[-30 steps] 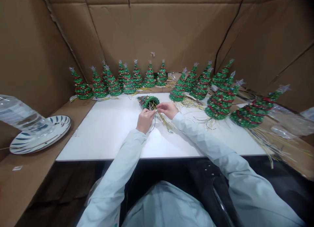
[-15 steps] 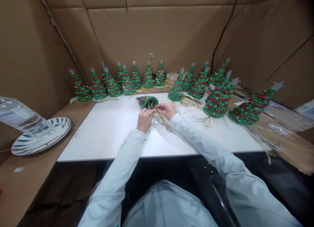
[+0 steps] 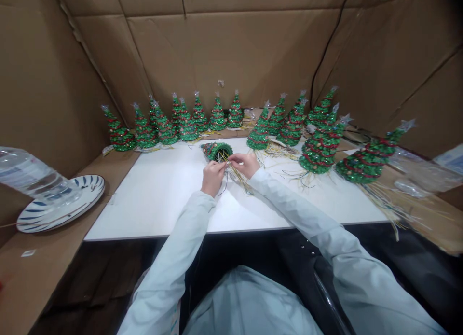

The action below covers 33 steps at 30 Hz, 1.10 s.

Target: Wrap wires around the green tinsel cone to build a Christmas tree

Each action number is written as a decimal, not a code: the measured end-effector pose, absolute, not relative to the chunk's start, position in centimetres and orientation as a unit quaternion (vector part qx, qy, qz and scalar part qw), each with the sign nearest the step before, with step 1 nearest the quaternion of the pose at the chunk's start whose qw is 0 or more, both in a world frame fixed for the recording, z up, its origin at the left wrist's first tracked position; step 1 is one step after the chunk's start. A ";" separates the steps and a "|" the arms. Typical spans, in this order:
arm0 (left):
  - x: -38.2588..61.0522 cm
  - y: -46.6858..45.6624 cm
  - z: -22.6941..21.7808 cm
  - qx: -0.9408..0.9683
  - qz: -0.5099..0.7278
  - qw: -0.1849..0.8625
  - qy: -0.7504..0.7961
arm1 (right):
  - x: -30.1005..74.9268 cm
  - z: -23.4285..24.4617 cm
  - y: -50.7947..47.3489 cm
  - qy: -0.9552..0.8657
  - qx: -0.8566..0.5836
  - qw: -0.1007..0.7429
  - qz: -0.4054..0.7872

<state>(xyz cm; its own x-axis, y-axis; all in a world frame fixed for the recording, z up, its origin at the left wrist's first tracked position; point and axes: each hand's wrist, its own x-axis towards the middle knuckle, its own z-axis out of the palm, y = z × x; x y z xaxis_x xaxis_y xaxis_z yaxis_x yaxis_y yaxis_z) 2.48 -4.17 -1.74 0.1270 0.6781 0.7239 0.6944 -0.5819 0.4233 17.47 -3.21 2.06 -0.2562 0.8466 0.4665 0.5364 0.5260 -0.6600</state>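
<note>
A small green tinsel Christmas tree [image 3: 213,146] lies on its side on the white board, its hollow round base turned toward me. Thin yellow, white and dark wires [image 3: 240,178] spill from that base onto the board. Just in front of the opening, my left hand [image 3: 212,177] pinches some of the wires between thumb and fingers. My right hand [image 3: 247,165] is closed in a pinch on the same wires, its fingertips almost meeting the left ones. Which strands each hand holds is too small to make out.
Finished-looking trees [image 3: 217,114] with star tops stand in a row behind the white board [image 3: 144,200], and larger ones [image 3: 318,149] at the right trail loose wires. On the left, a plastic bottle [image 3: 39,178] leans over a striped plate [image 3: 92,183]. Cardboard walls [image 3: 231,45] enclose the table.
The view has shifted very slightly. Both hands keep their pinch at the tree's base, with only tiny finger movement.
</note>
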 end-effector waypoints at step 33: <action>2.4 -4.1 -1.5 -0.715 -0.499 -0.064 -0.485 | 17.4 0.9 -1.4 -0.627 -0.386 0.462 0.494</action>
<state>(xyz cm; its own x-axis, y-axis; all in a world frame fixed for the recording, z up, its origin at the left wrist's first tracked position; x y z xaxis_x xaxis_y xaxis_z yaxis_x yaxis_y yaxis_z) 2.44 -4.11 -1.49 0.0311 0.7578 0.6518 0.6290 -0.5216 0.5764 17.42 -1.38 0.89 -0.2750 0.9408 0.1982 0.0277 0.2138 -0.9765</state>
